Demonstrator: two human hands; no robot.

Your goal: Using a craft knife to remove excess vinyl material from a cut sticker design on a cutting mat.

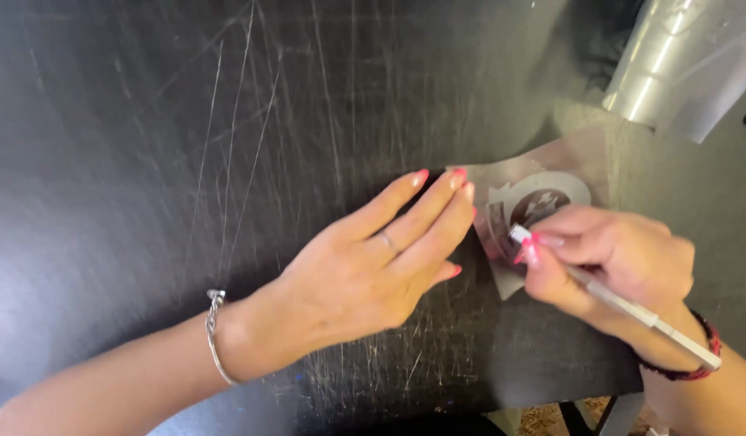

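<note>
My left hand [381, 258] lies flat on the black scratched table [187, 161], fingers together, their tips pressing the left edge of a small clear film sheet [542, 173] with a round grey cut design. My right hand [615, 258] grips a thin white pen-shaped tool [631, 307], its tip resting on the design near the sheet's middle. A ring sits on one left finger, a silver bracelet on the left wrist, and a dark red bracelet on the right wrist.
A roll of clear shiny film [680, 56] lies at the top right corner. The table's near edge runs along the bottom right, with a dark frame and floor below it [583, 416].
</note>
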